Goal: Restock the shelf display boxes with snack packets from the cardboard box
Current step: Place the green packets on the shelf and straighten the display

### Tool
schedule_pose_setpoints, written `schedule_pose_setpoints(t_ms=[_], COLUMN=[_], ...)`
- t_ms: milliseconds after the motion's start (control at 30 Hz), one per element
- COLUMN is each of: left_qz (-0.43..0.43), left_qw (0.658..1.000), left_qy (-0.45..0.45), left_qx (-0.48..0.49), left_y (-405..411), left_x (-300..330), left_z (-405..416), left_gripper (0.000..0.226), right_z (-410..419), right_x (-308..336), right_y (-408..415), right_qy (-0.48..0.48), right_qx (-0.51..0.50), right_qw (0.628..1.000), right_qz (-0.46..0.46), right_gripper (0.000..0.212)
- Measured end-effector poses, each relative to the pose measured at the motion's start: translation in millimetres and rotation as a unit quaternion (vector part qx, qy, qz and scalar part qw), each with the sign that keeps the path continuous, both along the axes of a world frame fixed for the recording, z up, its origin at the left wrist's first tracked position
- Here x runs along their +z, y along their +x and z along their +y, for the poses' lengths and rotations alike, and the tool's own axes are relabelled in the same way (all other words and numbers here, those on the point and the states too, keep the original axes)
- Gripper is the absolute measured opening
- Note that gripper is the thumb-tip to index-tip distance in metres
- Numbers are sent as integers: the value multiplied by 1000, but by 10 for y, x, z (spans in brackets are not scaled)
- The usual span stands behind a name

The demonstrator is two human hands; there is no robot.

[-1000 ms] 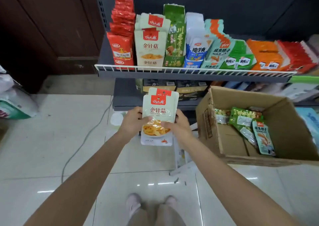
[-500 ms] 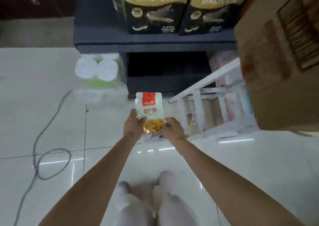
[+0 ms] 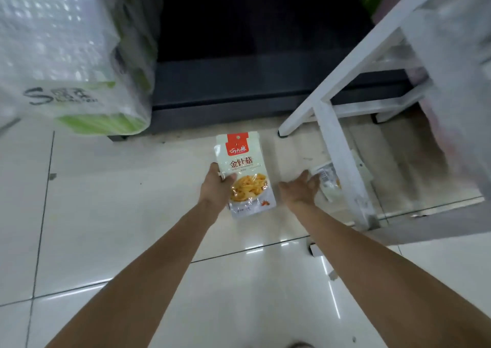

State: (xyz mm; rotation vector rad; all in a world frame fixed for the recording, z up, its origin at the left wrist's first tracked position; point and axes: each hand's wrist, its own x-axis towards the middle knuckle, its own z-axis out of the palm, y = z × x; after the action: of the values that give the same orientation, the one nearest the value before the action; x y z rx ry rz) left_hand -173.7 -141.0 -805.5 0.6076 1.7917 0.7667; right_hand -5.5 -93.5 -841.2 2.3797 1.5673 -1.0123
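Left hand (image 3: 215, 188) grips snack packet (image 3: 245, 172); right hand (image 3: 300, 188) touches fallen packet (image 3: 328, 181).

two bare forearms coming up from around 6 o'clock, no sleeves showing, no watch or rings that i can see, left hand (image 3: 215, 188), right hand (image 3: 300, 189), short plain nails on the thumbs, blurry shoe tip (image 3: 299, 345) at 6 o'clock

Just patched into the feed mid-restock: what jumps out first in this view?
The white snack packet with a red label, gripped by the left hand low over the tiled floor, at centre frame. Right beside it, the right hand reaches open-fingered toward a second packet lying on the floor against the leg of a white stool. A plastic-wrapped pack of tissue rolls fills the upper left.
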Motion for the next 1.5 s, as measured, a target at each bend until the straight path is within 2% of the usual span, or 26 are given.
schedule_pose_setpoints(t_ms=[133,200,267,300,367,433,500,567,633,733,767,833,867,900,933,1033,1133,1200,1267,1333,1433,1500], left_qz=[5,10,7,9,18,37,54,54,46,37,36,34,35,37,39,34,40,57,69,70,59,49], left_qw=[1000,1000,1000,1000,1000,999,999,999,999,999,999,999,999,999,999,998,998,998,997,996,997,998], left_qy=[7,5,2,0,-2,2,6,8,13,14,13,11,12,12,9,-3,-13,-18,-19,-20,-14,-12], left_qx=[-5,3,11,11,10,8,4,5,3,6,7,9,10,12,19,55,50,34,33,45,48,47], left_y=[-94,-117,-136,-145,-183,-248,-317,-375,-415,-437,-437,-433,-439,-448,-459,-464,-489,-544,-607,-656,-696,-715], left_x=[-292,-329,-347,-340,-321,-304,-299,-290,-273,-235,-218,-185,-175,-162,-137,21,227,269,226,130,-24,-52], left_z=[116,141,140,131,103,77,58,47,45,34,24,4,-3,-14,-28,-113,-212,-259,-286,-308,-309,-307], left_gripper=[26,28,29,30,30,31,32,32,32,33,33,32,32,32,32,33,34,34,33,33,33,33], right_z=[176,75,-69,-113,-121,-30,52,115,147,57,32,-14,-7,4,10,-35,-155,-175,-158,-146,-182,-217], right_x=[-300,-296,-261,-249,-219,-213,-242,-263,-290,-343,-360,-263,-141,-56,-37,49,77,78,50,-32,-102,-166], right_y=[4,-97,-197,-222,-230,-235,-262,-307,-358,-445,-479,-479,-481,-498,-498,-450,-402,-411,-473,-565,-689,-726], right_qy=[4,49,109,126,146,155,110,80,70,34,-5,-30,-10,7,31,2,-22,3,34,39,53,58], right_qx=[21,99,190,215,199,135,85,78,104,190,236,319,356,380,387,353,302,305,330,365,456,495], right_qw=[1000,992,973,966,968,977,989,991,986,971,961,911,897,897,903,929,951,950,941,927,873,844], right_qz=[-19,-67,-77,-64,-42,-50,-56,-68,-107,-138,-147,-260,-262,-225,-182,-110,-64,-72,-72,-76,-163,-200], right_gripper=[75,64,48,41,36,47,73,92,93,63,52,36,28,26,28,33,63,78,82,76,45,45])
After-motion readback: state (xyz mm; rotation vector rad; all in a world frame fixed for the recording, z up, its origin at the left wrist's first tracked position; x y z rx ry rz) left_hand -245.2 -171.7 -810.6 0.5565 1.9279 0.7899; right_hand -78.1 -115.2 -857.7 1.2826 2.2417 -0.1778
